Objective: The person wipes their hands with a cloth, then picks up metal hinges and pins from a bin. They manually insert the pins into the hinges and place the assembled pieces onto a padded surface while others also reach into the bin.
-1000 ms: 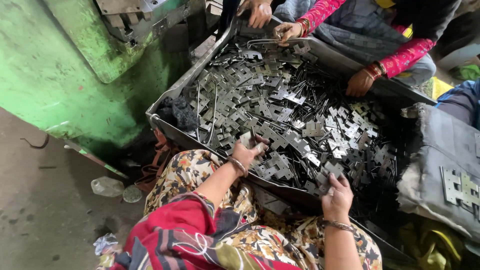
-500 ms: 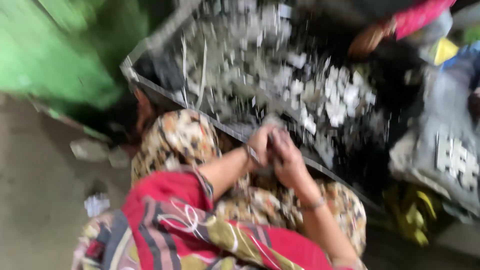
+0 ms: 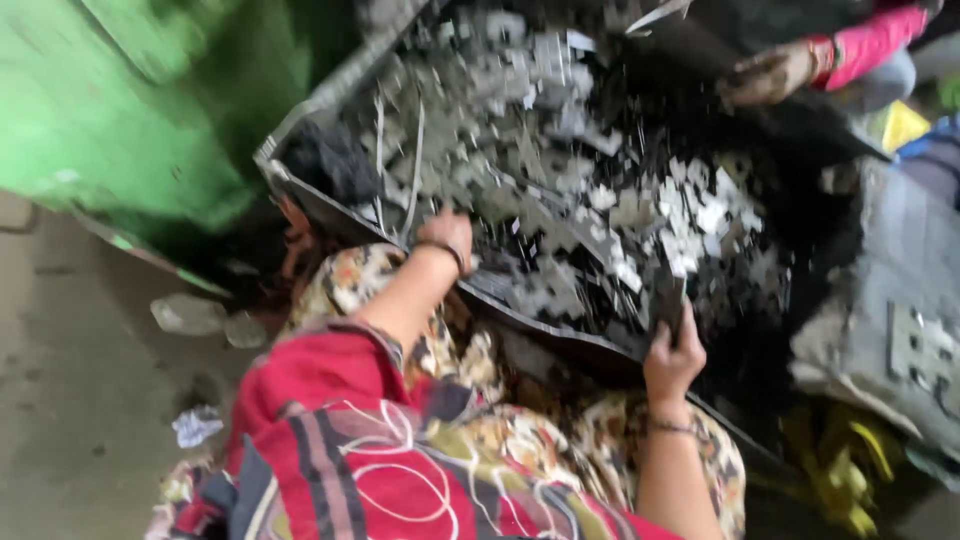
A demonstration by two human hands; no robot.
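Down by the person's knees sits a wide dark metal tray [image 3: 310, 195], tilted in the view, and it is heaped with small flat grey metal pieces [image 3: 560, 190], many of them cut with notches. Everything is smeared by motion, so single pieces are hard to make out. The left hand [image 3: 447, 237] has a dark bangle on its wrist and rests at the tray's near rim, at about seven o'clock of the heap, its fingers curled down among the pieces; whether they are closed on anything I cannot tell, because the blur hides them. The right hand [image 3: 672, 362] is at about five o'clock of the heap, just over the near edge of the tray, and it is clenched around a thin dark strip [image 3: 668, 300] of metal that stands up from the fist. Both forearms come out over a lap covered in flowered cloth [image 3: 520, 440], with a red patterned scarf [image 3: 340, 440] lower down.

At one o'clock, on the far side of the tray, a second person's hand [image 3: 765, 75] in a pink sleeve touches the far rim. At ten o'clock stands a green painted machine body [image 3: 130, 110]. At three o'clock lies a grey sack [image 3: 900, 320] with more flat pieces on top, yellow cloth [image 3: 850, 470] below it. Crumpled plastic [image 3: 190, 315] lies on the concrete floor [image 3: 70, 400] at eight o'clock.
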